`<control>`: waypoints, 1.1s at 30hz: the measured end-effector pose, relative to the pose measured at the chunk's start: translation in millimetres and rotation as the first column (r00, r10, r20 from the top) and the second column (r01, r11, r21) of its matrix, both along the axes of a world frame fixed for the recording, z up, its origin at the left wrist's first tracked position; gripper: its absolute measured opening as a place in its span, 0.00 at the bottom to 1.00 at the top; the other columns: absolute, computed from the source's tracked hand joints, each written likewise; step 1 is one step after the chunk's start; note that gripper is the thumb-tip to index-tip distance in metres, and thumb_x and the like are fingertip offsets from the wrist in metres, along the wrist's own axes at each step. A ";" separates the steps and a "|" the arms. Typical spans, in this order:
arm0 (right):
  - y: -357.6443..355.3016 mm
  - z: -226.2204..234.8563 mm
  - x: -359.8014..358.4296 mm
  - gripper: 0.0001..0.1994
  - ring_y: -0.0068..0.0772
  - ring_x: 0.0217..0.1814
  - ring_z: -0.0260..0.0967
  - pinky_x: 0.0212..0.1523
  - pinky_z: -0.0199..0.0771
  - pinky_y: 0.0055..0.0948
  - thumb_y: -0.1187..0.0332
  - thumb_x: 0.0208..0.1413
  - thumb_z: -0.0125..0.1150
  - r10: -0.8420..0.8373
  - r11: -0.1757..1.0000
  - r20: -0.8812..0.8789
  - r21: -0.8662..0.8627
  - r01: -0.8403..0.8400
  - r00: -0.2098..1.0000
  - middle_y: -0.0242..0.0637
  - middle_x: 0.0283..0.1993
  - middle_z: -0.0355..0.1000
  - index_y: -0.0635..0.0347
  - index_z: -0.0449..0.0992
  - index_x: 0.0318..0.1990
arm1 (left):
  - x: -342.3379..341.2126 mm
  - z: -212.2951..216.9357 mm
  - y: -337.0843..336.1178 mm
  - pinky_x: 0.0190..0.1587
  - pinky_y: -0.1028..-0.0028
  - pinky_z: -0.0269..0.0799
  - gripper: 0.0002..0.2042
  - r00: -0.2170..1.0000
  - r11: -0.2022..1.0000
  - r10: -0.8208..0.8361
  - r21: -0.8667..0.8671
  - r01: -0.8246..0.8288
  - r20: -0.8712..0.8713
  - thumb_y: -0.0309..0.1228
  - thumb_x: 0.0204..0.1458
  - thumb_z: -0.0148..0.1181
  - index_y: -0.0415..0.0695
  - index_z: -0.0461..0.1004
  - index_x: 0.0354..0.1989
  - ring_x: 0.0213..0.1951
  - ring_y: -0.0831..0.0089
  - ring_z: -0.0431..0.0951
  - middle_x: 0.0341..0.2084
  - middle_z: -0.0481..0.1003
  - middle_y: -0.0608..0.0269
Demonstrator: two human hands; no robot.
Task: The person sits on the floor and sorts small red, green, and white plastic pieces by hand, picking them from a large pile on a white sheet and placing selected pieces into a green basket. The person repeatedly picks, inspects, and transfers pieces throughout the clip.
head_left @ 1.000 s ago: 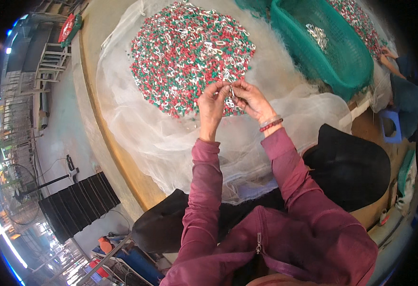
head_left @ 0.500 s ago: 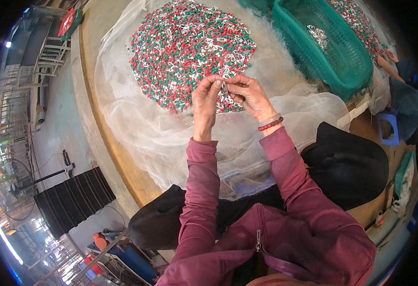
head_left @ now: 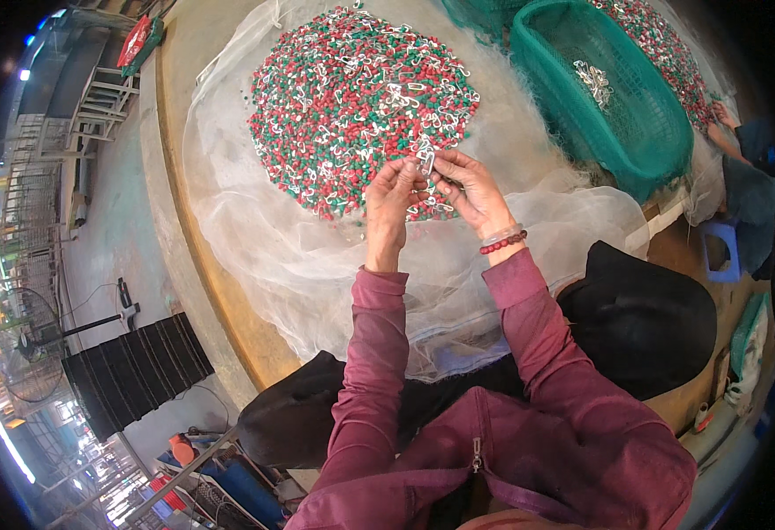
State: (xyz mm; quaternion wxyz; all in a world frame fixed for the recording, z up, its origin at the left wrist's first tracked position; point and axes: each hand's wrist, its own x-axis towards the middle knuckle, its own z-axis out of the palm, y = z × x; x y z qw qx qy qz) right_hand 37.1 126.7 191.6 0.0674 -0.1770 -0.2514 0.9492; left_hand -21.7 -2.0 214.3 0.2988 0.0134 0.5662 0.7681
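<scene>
Above the near edge of a pile of small red and green pieces (head_left: 343,115) mixed with white wire-like clips, my two hands meet fingertip to fingertip. My left hand (head_left: 389,201) is closed, its thumb and fingers pinching at the left side of a small silvery-white clip (head_left: 426,159). From the other side, my right hand (head_left: 478,194) pinches the same clip with thumb and forefinger, its other fingers curled beneath. The clip stands up between the fingertips; its fine shape is too small to make out. A red beaded bracelet circles my right wrist.
The pile lies on a pale mesh net (head_left: 299,256) spread over a raised surface. At the far right stands a green plastic basket (head_left: 573,124) with some white clips inside. Beyond it is a second pile (head_left: 657,53), with another person's hand (head_left: 723,115) beside it. A blue stool (head_left: 721,252) is nearby.
My hands have parted slightly at the fingertips. The clip, which hung down between my fingers before, now points upward. The whole view has shifted a little.
</scene>
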 end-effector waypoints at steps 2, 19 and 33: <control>3.7 -2.6 0.3 0.07 0.22 0.32 0.69 0.32 0.69 0.18 0.76 0.54 0.58 -0.034 0.999 0.039 -0.001 0.034 0.999 0.34 0.33 0.73 0.67 0.74 0.41 | -0.1 -4.2 0.2 0.33 0.78 0.75 0.09 0.999 0.995 -0.028 -0.094 0.026 -0.021 0.30 0.54 0.59 0.39 0.73 0.40 0.31 0.79 0.75 0.29 0.75 0.65; 0.5 40.7 0.9 0.04 0.14 0.25 0.62 0.22 0.58 0.14 0.76 0.54 0.59 0.129 0.919 -0.082 0.385 -0.088 0.988 0.31 0.30 0.70 0.66 0.74 0.36 | 9.1 0.0 -10.9 0.37 0.77 0.74 0.06 0.996 0.970 -0.028 0.239 0.049 -0.088 0.28 0.55 0.57 0.40 0.73 0.38 0.33 0.76 0.76 0.31 0.76 0.63; -6.8 41.2 -1.8 0.03 0.16 0.25 0.63 0.21 0.59 0.14 0.74 0.55 0.58 0.170 0.961 -0.030 0.226 -0.159 0.985 0.30 0.28 0.69 0.64 0.73 0.36 | 15.6 7.6 -13.1 0.33 0.78 0.71 0.05 0.981 0.989 0.096 0.132 -0.073 -0.171 0.27 0.56 0.55 0.39 0.71 0.36 0.30 0.78 0.73 0.29 0.74 0.65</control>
